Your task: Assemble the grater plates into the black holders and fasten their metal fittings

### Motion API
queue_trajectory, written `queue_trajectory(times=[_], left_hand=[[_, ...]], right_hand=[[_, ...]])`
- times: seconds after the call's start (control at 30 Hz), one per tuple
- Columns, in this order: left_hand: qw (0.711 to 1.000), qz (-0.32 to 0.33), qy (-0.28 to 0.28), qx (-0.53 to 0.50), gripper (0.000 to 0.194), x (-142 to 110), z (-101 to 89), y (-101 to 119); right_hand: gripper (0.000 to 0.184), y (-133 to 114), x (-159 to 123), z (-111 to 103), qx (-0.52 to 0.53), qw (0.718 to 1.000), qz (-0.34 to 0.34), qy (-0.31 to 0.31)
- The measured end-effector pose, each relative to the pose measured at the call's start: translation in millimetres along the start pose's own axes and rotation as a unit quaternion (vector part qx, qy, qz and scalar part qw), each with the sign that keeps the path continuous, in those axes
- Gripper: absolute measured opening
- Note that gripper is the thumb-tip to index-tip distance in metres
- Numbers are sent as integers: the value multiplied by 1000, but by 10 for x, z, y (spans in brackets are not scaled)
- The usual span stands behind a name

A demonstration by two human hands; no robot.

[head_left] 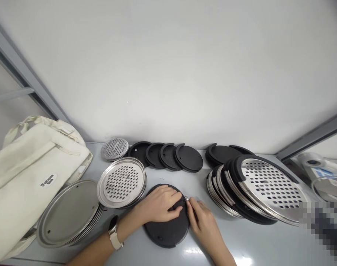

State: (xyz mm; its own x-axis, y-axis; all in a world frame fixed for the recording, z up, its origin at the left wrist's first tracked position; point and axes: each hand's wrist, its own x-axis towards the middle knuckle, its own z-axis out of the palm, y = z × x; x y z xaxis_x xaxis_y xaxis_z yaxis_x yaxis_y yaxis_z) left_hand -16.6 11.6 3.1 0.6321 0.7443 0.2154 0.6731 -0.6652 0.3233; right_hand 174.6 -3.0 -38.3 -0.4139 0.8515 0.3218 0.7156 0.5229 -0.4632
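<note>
Here's the head cam — up on the wearer's head, facing fwd & dn over the tabletop [279, 244]; wall [168, 66] fills 12 o'clock, L hand [161, 203] and R hand [203, 218] close below approx 6, bag [26, 184] cropped by the frame near 8.

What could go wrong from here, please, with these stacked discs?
The tilted stack at the picture's right could slide if bumped, as its discs overlap unevenly. The left forearm passes close to the perforated plates beside it and might nudge them. The black disc might slip if the right hand, at its rim, pushes harder than the left hand on top holds.
</note>
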Motion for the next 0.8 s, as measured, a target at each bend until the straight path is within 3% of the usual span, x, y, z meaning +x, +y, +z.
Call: queue_trajectory(times=[0.8], left_hand=[[1000,-13,-5,-12,10,3,-25,5]], right_hand=[[22,30,2,0,-12,1000,-9,-24]])
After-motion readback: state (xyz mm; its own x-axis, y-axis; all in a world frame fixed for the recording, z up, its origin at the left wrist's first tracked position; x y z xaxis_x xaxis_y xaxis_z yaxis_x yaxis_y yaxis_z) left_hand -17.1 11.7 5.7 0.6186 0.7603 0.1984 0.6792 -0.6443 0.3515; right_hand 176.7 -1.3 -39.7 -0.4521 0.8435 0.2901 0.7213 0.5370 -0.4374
